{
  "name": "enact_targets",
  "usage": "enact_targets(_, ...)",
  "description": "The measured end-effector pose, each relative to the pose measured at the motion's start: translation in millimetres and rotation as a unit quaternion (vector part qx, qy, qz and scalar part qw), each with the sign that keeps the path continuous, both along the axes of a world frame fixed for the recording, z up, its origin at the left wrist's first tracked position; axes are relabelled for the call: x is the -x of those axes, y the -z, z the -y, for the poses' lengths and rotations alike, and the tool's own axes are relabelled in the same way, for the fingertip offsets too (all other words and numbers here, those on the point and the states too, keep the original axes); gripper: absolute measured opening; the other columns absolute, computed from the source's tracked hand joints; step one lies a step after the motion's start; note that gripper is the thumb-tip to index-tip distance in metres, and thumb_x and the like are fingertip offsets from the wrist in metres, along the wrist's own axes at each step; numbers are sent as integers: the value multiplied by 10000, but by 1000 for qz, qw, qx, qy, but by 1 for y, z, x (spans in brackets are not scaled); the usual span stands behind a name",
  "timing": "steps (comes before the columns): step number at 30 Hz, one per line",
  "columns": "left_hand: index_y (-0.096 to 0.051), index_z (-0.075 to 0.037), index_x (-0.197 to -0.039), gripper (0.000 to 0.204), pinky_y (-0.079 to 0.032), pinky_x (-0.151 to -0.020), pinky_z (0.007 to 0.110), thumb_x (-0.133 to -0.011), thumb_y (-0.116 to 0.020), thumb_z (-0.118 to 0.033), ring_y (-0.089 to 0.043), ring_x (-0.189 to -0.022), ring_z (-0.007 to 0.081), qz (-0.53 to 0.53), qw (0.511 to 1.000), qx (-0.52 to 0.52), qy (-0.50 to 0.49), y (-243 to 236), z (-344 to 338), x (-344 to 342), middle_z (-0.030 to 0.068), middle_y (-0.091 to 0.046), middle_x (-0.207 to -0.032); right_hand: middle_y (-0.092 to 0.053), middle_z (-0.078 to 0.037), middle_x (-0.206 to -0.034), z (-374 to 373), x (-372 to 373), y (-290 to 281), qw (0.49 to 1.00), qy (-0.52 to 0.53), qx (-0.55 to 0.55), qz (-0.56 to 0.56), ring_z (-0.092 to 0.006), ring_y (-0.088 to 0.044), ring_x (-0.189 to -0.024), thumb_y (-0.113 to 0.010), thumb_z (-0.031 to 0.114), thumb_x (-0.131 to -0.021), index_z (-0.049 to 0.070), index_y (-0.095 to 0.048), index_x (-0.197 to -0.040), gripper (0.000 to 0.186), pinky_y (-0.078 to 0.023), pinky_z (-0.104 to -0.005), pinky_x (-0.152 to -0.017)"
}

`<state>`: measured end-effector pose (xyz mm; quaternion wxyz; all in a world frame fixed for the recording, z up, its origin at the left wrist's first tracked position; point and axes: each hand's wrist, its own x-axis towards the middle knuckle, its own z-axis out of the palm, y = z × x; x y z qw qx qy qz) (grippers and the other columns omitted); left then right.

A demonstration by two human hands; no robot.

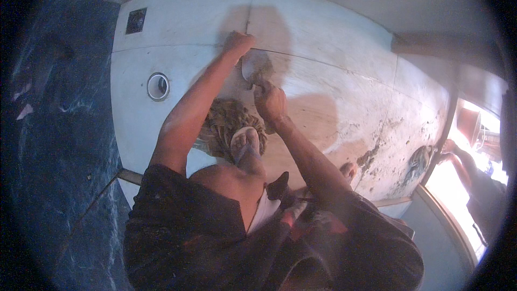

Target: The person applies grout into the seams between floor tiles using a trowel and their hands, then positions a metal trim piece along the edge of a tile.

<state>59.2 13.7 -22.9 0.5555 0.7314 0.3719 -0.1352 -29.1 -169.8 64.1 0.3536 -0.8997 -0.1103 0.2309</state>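
My left hand is closed in a fist low over the white tiled floor, by the crossing of the tile joints. Whatever its fingers hold is hidden. Just below and to the right, my right hand has its fingers curled at the lower edge of a rounded grey piece, partly covered with grey-brown paste. Its exact kind does not show. A crumpled, muddy brown cloth lies on the tiles under my foot, left of my right hand.
A round drain opening with a metal rim and a square dark grate sit at the left. Dark marbled wall borders the floor. Brown dirt spots the right side. Another person's hands reach in by a rag at the doorway.
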Motion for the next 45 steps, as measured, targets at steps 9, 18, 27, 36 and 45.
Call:
enact_targets(9, -655, 51, -876, 412, -476, -730, 426, -754, -597, -338, -642, -841, 327, 65, 996, -62, -4, -14, -1, -11, 220, -662, -879, -652, -208, -876, 15, -6, -35, 999, -32, 39, -18, -403, -621, -836, -546, 209, -843, 92, -631, -1047, 250, -496, -489, -735)
enact_targets(18, -662, -24, -883, 335, -427, -596, 330, -835, -594, -349, -535, -643, 162, 100, 995, -1, 25, -9, -22, -14, 41, -597, -726, -626, -249, -876, 51, -2, -18, 994, -79, 74, 31, -444, -607, -791, -505, 187, -859, 14, -514, -1065, 270, -484, -536, -683)
enact_targets(27, -643, -9, -909, 354, -421, -718, 344, -882, -531, -344, -506, -787, 159, 88, 995, -38, 25, -11, -16, -16, 63, -587, -845, -624, -230, -761, 123, 37, 6, 995, -35, 92, 5, -442, -599, -745, -545, 225, -850, 37, -509, -1065, 288, -484, -496, -682)
enact_targets(36, -597, -42, -1071, 386, -426, -765, 382, -908, -520, -384, -513, -844, 193, 29, 999, 17, -21, 1, -12, -25, 62, -568, -957, -588, -30, -657, 213, -81, 48, 928, 299, -174, -140, -146, -552, -568, -585, 221, -865, 82, -578, -669, 241, -435, -282, -512)
enact_targets(45, -564, -96, -913, 297, -401, -602, 395, -897, -536, -392, -476, -733, 180, -13, 997, 53, -54, -2, -26, -30, 36, -508, -818, -501, -59, -631, 232, -173, 19, 676, 547, -460, -181, -170, -497, -504, -508, 116, -865, 20, -542, -767, 141, -405, -302, -423)
